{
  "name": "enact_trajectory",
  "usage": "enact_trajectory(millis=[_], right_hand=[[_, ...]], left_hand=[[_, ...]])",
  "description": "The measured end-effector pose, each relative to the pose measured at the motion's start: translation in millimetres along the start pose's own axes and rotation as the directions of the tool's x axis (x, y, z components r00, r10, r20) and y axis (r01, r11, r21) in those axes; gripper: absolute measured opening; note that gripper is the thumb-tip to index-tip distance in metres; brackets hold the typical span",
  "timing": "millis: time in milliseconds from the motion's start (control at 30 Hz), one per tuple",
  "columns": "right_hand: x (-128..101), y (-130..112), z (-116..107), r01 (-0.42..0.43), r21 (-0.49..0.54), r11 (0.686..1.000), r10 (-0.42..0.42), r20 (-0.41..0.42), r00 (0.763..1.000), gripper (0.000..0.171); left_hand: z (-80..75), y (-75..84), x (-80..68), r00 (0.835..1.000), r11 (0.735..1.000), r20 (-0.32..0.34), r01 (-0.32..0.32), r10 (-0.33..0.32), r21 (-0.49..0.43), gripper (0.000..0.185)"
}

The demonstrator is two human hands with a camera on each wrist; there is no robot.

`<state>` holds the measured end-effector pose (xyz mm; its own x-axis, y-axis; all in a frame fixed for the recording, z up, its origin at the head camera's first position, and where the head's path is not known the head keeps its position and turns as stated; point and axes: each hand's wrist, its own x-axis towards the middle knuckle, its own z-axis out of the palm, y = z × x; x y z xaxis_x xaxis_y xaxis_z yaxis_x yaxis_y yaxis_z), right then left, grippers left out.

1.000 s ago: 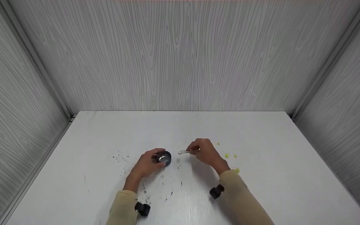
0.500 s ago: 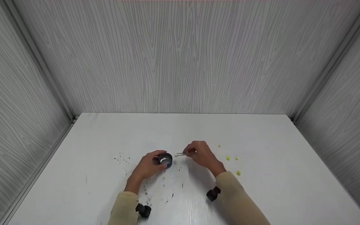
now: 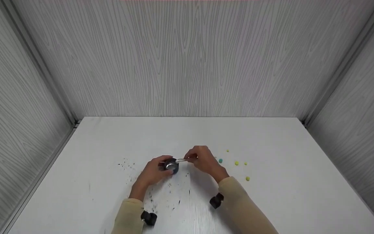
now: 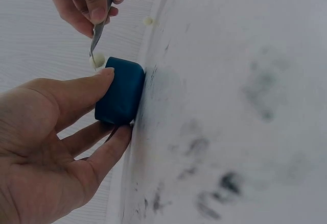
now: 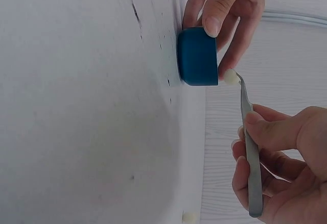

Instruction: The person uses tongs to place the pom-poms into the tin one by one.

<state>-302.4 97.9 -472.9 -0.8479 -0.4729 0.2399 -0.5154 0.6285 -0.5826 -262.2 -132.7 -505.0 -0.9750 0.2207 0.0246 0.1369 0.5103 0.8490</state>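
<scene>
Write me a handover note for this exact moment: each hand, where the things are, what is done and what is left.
Left hand grips the small dark-blue round cup, upright on the white table.
Right hand pinches metal tweezers, whose tips hold one small pale-yellow ball at the cup's rim.
Done: that ball is lifted to the cup, not yet inside.
Left: release it; several small yellow-green balls and one teal ball lie on the table right of the right hand.
Black specks dot the table near the left hand.

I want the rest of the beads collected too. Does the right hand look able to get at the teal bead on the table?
Probably yes: the teal bead lies uncovered just beside the right hand, though its tweezers already hold a pale bead.
</scene>
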Motion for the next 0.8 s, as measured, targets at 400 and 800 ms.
enact_trajectory(millis=[400,800], right_hand=[[4,-6,13,0.012,-0.012,1.000,-0.012,0.021,1.000,0.016],[5,-12,18,0.001,-0.012,1.000,-0.001,0.042,0.999,0.017]], left_hand=[[-0.8,0.1,0.4,1.000,0.999,-0.001,-0.024,0.024,0.035,0.053],[-0.3,-1.2,1.2,1.000,1.000,0.000,-0.019,0.019,0.020,0.054]])
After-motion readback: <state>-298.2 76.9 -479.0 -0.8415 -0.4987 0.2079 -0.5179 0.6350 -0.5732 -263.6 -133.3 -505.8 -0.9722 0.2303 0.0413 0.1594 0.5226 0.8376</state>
